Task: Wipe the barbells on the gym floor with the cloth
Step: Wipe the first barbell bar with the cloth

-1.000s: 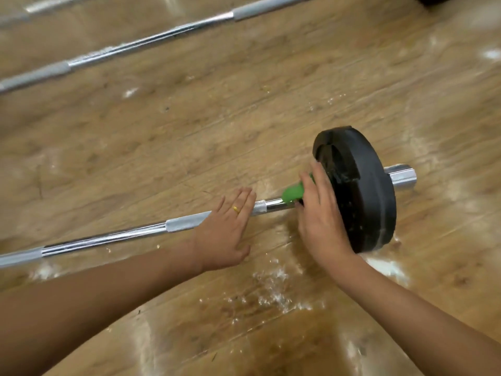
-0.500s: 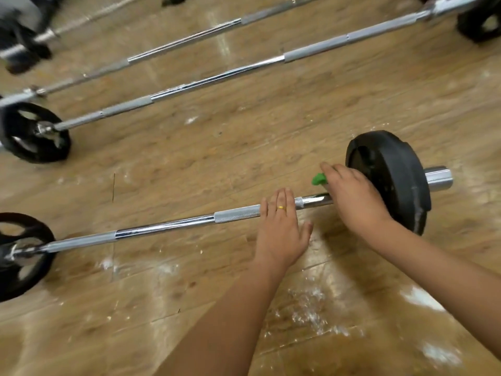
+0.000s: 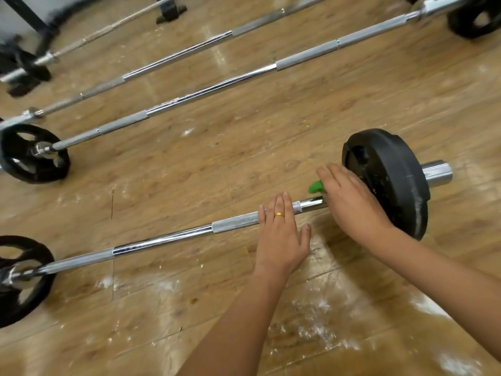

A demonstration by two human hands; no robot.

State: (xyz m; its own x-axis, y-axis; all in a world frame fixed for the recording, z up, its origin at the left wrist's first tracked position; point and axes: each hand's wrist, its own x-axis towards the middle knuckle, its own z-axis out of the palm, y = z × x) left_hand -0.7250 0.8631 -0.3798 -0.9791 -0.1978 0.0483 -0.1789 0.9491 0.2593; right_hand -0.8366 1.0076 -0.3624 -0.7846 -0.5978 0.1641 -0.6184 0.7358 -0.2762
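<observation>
The nearest barbell [image 3: 162,238] lies across the wooden floor, with a black plate [image 3: 393,180] at its right end and another black plate [image 3: 19,278] at its left end. My left hand [image 3: 282,232] rests flat on the bar's knurled part, fingers straight, a gold ring on one finger. My right hand [image 3: 352,204] covers the bar just beside the right plate and holds a green cloth [image 3: 315,186] against it. Only a small corner of the cloth shows past my fingers.
Three more barbells lie farther back on the floor: one with black plates [image 3: 217,85], a plain bar [image 3: 173,59] and a thin bar [image 3: 103,32]. A dark rack base [image 3: 24,69] stands at the far left. White dust [image 3: 317,329] marks the floor near me.
The view has lifted and widened, so more barbells show. My right hand with the cloth stays by the right plate, and my left hand stays flat on the bar.
</observation>
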